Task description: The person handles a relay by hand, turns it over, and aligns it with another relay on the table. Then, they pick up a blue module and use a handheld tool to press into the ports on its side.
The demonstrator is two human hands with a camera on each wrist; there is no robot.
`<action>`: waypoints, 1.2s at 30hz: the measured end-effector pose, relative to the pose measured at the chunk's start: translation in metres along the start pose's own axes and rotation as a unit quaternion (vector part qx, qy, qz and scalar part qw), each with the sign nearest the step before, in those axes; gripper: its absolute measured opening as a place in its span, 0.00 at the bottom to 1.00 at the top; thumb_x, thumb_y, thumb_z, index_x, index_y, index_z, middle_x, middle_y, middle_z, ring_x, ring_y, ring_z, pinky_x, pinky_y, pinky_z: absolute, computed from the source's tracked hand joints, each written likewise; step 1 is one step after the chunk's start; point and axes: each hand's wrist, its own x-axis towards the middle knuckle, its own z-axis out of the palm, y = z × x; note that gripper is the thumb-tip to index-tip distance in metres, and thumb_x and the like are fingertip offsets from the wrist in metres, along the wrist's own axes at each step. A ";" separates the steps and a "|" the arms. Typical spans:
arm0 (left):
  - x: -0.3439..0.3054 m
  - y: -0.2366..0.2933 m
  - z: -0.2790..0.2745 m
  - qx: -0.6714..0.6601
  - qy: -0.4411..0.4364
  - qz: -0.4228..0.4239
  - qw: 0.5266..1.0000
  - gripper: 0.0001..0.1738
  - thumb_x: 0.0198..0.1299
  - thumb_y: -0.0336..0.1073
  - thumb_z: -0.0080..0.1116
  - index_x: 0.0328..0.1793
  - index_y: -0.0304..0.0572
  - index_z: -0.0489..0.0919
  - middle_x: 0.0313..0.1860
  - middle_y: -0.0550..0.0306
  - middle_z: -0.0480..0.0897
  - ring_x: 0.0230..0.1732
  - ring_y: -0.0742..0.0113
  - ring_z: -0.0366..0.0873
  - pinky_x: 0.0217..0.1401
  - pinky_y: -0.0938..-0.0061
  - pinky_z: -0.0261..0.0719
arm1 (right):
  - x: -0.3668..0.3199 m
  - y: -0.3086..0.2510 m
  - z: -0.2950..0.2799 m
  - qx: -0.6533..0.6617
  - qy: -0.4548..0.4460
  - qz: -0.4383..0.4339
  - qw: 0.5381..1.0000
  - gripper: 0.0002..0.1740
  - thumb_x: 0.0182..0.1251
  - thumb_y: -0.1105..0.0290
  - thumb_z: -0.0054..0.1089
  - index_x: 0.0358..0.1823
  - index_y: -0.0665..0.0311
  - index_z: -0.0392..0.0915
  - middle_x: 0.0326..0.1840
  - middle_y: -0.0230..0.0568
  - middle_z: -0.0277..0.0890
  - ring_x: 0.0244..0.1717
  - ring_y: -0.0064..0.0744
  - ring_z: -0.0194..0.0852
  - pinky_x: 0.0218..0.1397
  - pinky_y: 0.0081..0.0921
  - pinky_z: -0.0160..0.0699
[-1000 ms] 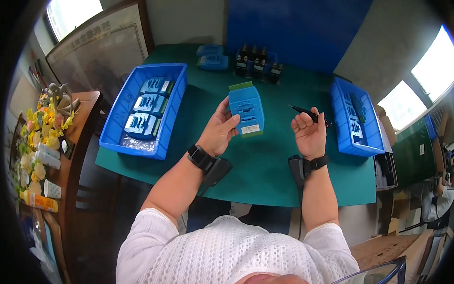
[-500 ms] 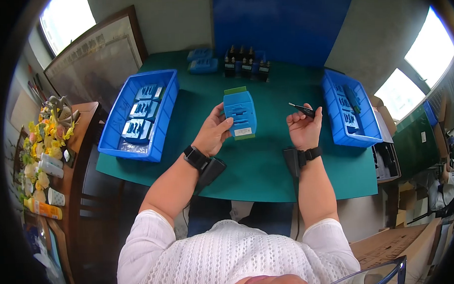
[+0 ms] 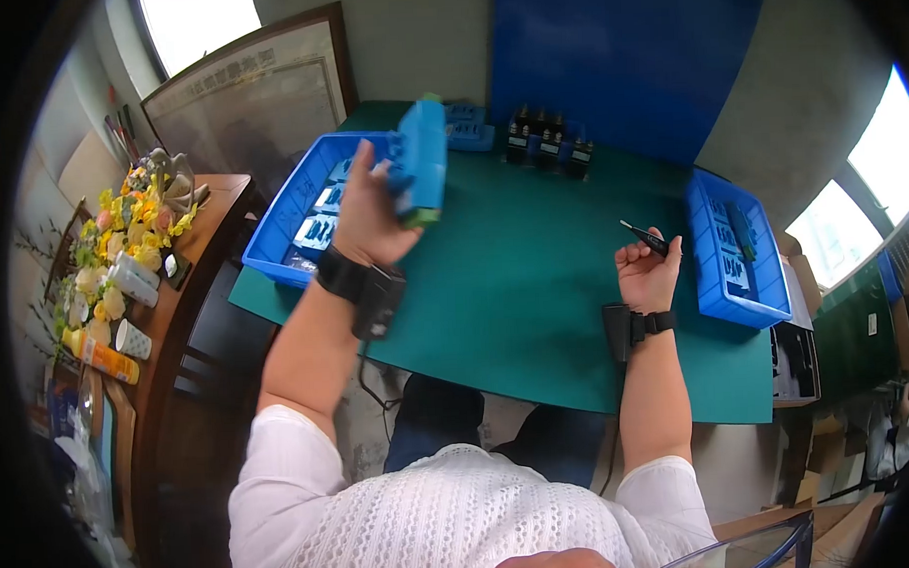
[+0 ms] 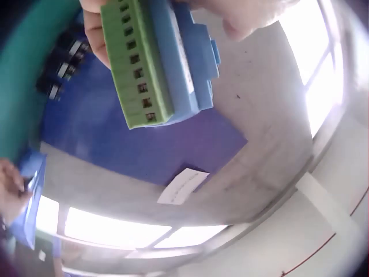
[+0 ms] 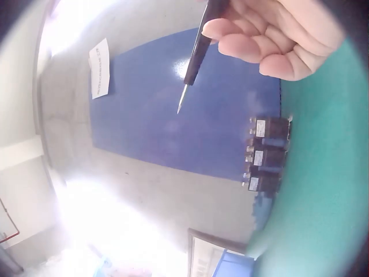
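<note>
A blue module (image 3: 425, 160) with green terminal strips is held up, turned on edge, in my left hand (image 3: 370, 212), beside the right edge of the left blue bin (image 3: 272, 230). The left wrist view shows its green terminal strip (image 4: 135, 69) and blue housing (image 4: 181, 63) close up, between fingers and thumb. My right hand (image 3: 649, 275) grips a black pen-like tool (image 3: 650, 240) over the right part of the table. In the right wrist view the tool's thin metal tip (image 5: 181, 99) points away from the curled fingers (image 5: 259, 49).
Similar modules lie in the left bin and in the right blue bin (image 3: 745, 299). At the back of the green table (image 3: 536, 311) stand several black parts (image 3: 548, 146) beside more blue modules (image 3: 466, 133). A side table with flowers (image 3: 122, 230) is at the far left.
My left hand has moved left and up toward the left bin, turning the module from face-on to edge-on. The right hand keeps its hold on the tool. The head view has shifted.
</note>
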 end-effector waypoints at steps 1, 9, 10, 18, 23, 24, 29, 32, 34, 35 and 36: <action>0.008 0.017 -0.016 0.042 -0.007 0.019 0.999 0.36 0.57 0.62 0.48 0.54 0.34 0.65 0.39 0.47 0.75 0.33 0.60 0.76 0.27 0.72 0.78 | 0.000 0.000 -0.001 -0.001 0.001 0.002 1.000 0.24 0.68 0.48 0.39 0.38 0.63 0.72 0.17 0.31 0.64 0.23 0.28 0.62 0.33 0.28 0.67; 0.011 0.136 -0.088 0.445 0.097 0.083 0.886 0.20 0.64 0.49 0.47 0.50 0.40 0.74 0.38 0.61 0.78 0.37 0.75 0.76 0.40 0.80 0.76 | 0.000 -0.001 0.003 -0.025 0.011 0.008 1.000 0.24 0.68 0.48 0.40 0.37 0.63 0.72 0.18 0.31 0.63 0.23 0.27 0.62 0.33 0.27 0.67; 0.009 0.141 -0.094 0.507 0.068 0.082 0.856 0.21 0.64 0.48 0.47 0.52 0.39 0.73 0.40 0.61 0.77 0.39 0.76 0.75 0.43 0.80 0.74 | -0.001 -0.001 0.005 -0.032 0.019 0.009 0.999 0.24 0.68 0.48 0.39 0.37 0.63 0.73 0.18 0.31 0.63 0.23 0.27 0.61 0.32 0.27 0.66; 0.015 0.132 -0.112 0.718 -0.033 -0.028 0.694 0.23 0.65 0.42 0.46 0.61 0.36 0.65 0.44 0.56 0.77 0.45 0.72 0.73 0.51 0.76 0.70 | 0.001 0.001 0.004 -0.052 0.029 0.007 0.998 0.25 0.69 0.47 0.39 0.36 0.64 0.73 0.17 0.30 0.63 0.23 0.26 0.61 0.32 0.26 0.66; 0.025 0.128 -0.106 0.767 -0.049 -0.017 0.639 0.23 0.62 0.39 0.50 0.61 0.38 0.65 0.46 0.50 0.76 0.48 0.65 0.73 0.53 0.72 0.70 | 0.004 0.002 -0.002 -0.044 0.013 0.018 0.999 0.24 0.67 0.47 0.42 0.38 0.63 0.72 0.18 0.31 0.63 0.22 0.26 0.61 0.32 0.27 0.67; 0.028 0.127 -0.104 0.786 -0.060 -0.016 0.615 0.23 0.62 0.39 0.50 0.61 0.39 0.66 0.47 0.49 0.76 0.48 0.64 0.73 0.54 0.71 0.69 | 0.004 0.002 -0.002 -0.045 0.014 0.018 0.999 0.24 0.67 0.47 0.42 0.38 0.63 0.72 0.18 0.31 0.62 0.22 0.26 0.61 0.32 0.27 0.67; 0.051 0.125 -0.112 0.832 -0.100 -0.044 0.545 0.23 0.61 0.41 0.51 0.61 0.41 0.67 0.48 0.46 0.77 0.50 0.58 0.74 0.55 0.68 0.69 | 0.002 0.001 0.002 -0.039 0.020 0.013 0.999 0.24 0.67 0.47 0.42 0.38 0.63 0.71 0.17 0.30 0.62 0.21 0.26 0.60 0.31 0.26 0.66; 0.058 0.123 -0.115 0.829 -0.083 -0.069 0.548 0.22 0.61 0.42 0.50 0.60 0.44 0.68 0.46 0.44 0.77 0.49 0.58 0.74 0.53 0.68 0.70 | 0.001 0.000 0.002 -0.033 0.017 0.016 0.999 0.24 0.68 0.46 0.41 0.37 0.63 0.71 0.17 0.30 0.63 0.21 0.26 0.61 0.31 0.26 0.66; 0.063 0.123 -0.117 0.839 -0.068 -0.072 0.535 0.21 0.61 0.42 0.51 0.59 0.44 0.69 0.45 0.45 0.78 0.47 0.59 0.74 0.52 0.69 0.70 | 0.001 0.000 0.003 -0.022 0.009 0.021 0.999 0.26 0.68 0.46 0.40 0.36 0.64 0.72 0.16 0.30 0.64 0.21 0.26 0.62 0.30 0.25 0.67; 0.067 0.123 -0.128 0.830 -0.064 -0.059 0.551 0.20 0.61 0.41 0.52 0.57 0.45 0.68 0.41 0.47 0.78 0.44 0.59 0.74 0.49 0.69 0.70 | 0.001 0.000 0.003 -0.019 0.014 0.022 0.999 0.26 0.68 0.46 0.40 0.36 0.64 0.72 0.16 0.30 0.64 0.21 0.26 0.62 0.30 0.26 0.67; 0.065 0.120 -0.121 0.835 -0.045 -0.060 0.545 0.18 0.61 0.41 0.52 0.54 0.45 0.67 0.37 0.49 0.77 0.42 0.61 0.74 0.46 0.70 0.70 | 0.000 0.000 0.003 -0.022 0.016 0.022 0.999 0.25 0.68 0.46 0.40 0.36 0.64 0.72 0.16 0.31 0.64 0.21 0.26 0.62 0.30 0.26 0.67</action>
